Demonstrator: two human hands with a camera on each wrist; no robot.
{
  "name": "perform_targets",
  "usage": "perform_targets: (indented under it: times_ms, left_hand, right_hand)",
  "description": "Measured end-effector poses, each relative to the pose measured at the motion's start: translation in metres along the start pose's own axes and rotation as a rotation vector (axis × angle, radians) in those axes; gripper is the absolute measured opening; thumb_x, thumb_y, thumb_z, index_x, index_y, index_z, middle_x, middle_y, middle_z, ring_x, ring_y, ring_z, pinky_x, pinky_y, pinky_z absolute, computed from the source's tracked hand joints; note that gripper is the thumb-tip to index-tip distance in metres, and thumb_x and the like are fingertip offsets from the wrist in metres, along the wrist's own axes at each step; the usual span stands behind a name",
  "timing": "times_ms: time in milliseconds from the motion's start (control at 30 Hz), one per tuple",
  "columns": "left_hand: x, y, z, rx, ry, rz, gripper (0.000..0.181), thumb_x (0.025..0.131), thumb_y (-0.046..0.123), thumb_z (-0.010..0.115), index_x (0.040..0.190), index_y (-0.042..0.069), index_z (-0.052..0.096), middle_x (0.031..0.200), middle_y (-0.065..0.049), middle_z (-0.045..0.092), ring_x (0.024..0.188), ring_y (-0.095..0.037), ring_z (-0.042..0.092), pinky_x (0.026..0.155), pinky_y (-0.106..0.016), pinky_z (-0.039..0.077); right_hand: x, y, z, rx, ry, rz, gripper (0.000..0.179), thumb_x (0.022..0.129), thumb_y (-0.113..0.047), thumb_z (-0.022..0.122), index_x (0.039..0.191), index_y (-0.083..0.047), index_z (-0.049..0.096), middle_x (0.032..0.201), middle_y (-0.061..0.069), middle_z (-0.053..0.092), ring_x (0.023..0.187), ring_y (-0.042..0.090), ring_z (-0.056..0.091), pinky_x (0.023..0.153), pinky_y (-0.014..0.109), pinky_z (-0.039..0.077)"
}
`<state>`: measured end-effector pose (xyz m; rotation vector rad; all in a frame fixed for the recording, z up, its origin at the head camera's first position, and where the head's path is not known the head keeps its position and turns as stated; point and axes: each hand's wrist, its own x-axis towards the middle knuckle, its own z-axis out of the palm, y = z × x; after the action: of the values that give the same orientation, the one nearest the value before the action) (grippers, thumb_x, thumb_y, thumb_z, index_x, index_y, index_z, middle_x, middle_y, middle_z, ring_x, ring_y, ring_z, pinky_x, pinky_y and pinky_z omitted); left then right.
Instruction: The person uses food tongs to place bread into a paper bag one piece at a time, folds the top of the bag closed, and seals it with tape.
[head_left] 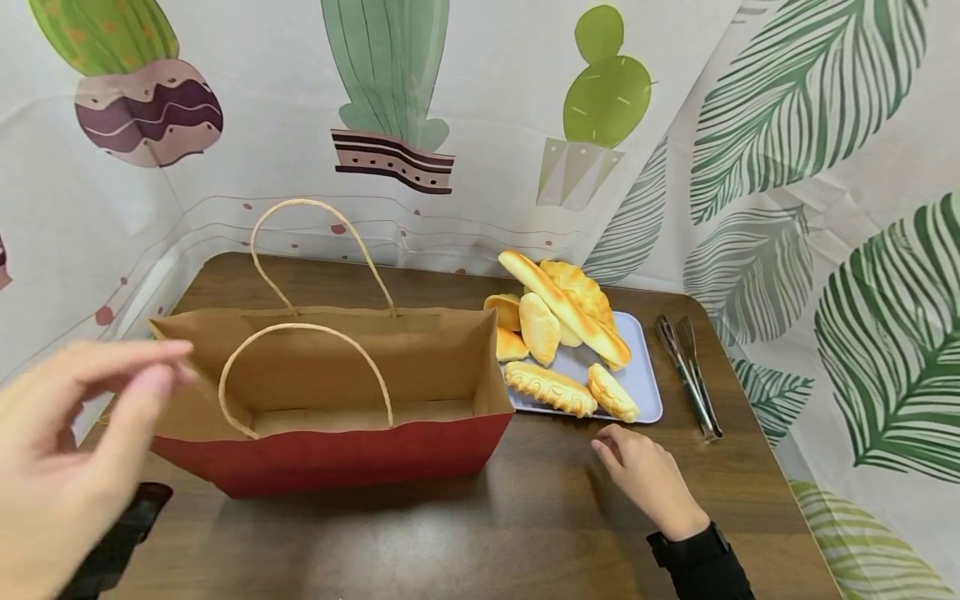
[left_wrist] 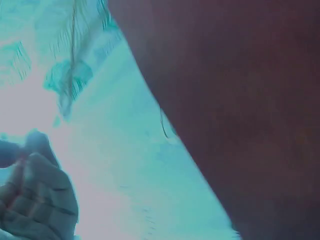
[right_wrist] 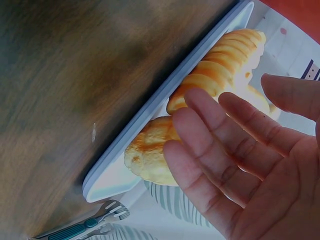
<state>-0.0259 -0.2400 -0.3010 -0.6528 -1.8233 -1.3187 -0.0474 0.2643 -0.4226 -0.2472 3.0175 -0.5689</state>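
Note:
A large paper bag (head_left: 352,461), red outside and brown inside, stands upright with its mouth open and two cord handles raised. Blurred near the camera, my left hand (head_left: 67,450) is at the bag's left end, thumb and index finger close together, with nothing visible in it. In the left wrist view that hand (left_wrist: 37,195) has loosely curled fingers. At the tray's front edge is my right hand (head_left: 652,479), fingers relaxed and holding nothing. Beyond its fingertips lie a ridged bread (head_left: 551,387) and a small bread roll (head_left: 612,393) on the pale lilac tray (head_left: 647,392).
More breads are piled at the back of the tray, with a long baguette-like loaf (head_left: 566,308) on top. Metal tongs (head_left: 688,379) lie right of the tray. Patterned cloth (head_left: 487,125) hangs behind the wooden table (head_left: 420,542).

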Motion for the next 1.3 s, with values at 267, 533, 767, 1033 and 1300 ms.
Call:
perform_targets:
  times_ms: [267, 533, 767, 1033, 1300]
  left_hand:
    - [0.022, -0.049, -0.037, 0.438, -0.288, -0.295, 0.031, 0.102, 0.009, 0.07, 0.13, 0.016, 0.078, 0.145, -0.007, 0.064, 0.139, -0.008, 0.051, 0.107, -0.012, 0.029]
    - [0.029, -0.036, -0.023, 0.519, -0.507, -0.525, 0.033, 0.104, 0.018, 0.069, 0.136, 0.022, 0.071, 0.161, -0.024, 0.044, 0.133, -0.041, 0.054, 0.096, -0.029, 0.035]
    - [0.019, -0.051, -0.032, 0.545, -0.508, -0.471, 0.037, 0.099, 0.004, 0.069, 0.137, 0.005, 0.068, 0.162, -0.003, 0.048, 0.128, -0.018, 0.058, 0.083, -0.025, 0.03]
    - [0.01, -0.061, -0.045, 0.441, -0.438, -0.519, 0.063, 0.1, 0.0, 0.064, 0.137, 0.051, 0.063, 0.145, 0.044, 0.034, 0.116, 0.015, 0.039, 0.084, 0.0, 0.027]
    - [0.006, -0.064, -0.053, 0.224, -0.426, -0.664, 0.061, 0.105, -0.001, 0.058, 0.154, 0.037, 0.057, 0.147, 0.029, 0.047, 0.128, 0.009, 0.042, 0.089, -0.003, 0.032]
  right_hand:
    - [-0.001, 0.002, 0.001, -0.007, 0.002, -0.001, 0.014, 0.103, -0.014, 0.069, 0.109, -0.003, 0.074, 0.093, 0.005, 0.073, 0.082, 0.022, 0.07, 0.07, 0.046, 0.056]
    - [-0.001, 0.001, 0.001, -0.007, -0.006, 0.001, 0.014, 0.103, -0.014, 0.069, 0.108, -0.002, 0.074, 0.092, 0.005, 0.072, 0.08, 0.021, 0.069, 0.069, 0.044, 0.056]
    - [0.0, 0.003, 0.002, -0.009, -0.008, 0.003, 0.014, 0.103, -0.014, 0.069, 0.108, -0.002, 0.074, 0.091, 0.005, 0.072, 0.079, 0.021, 0.069, 0.068, 0.044, 0.056]
    - [0.002, 0.012, 0.001, -0.016, 0.032, -0.009, 0.016, 0.103, -0.014, 0.07, 0.111, 0.0, 0.073, 0.099, 0.01, 0.072, 0.093, 0.032, 0.069, 0.076, 0.051, 0.056]
    - [0.011, 0.036, -0.008, -0.024, 0.188, -0.05, 0.021, 0.101, -0.008, 0.072, 0.113, 0.009, 0.071, 0.113, 0.028, 0.066, 0.108, 0.05, 0.06, 0.089, 0.063, 0.05]
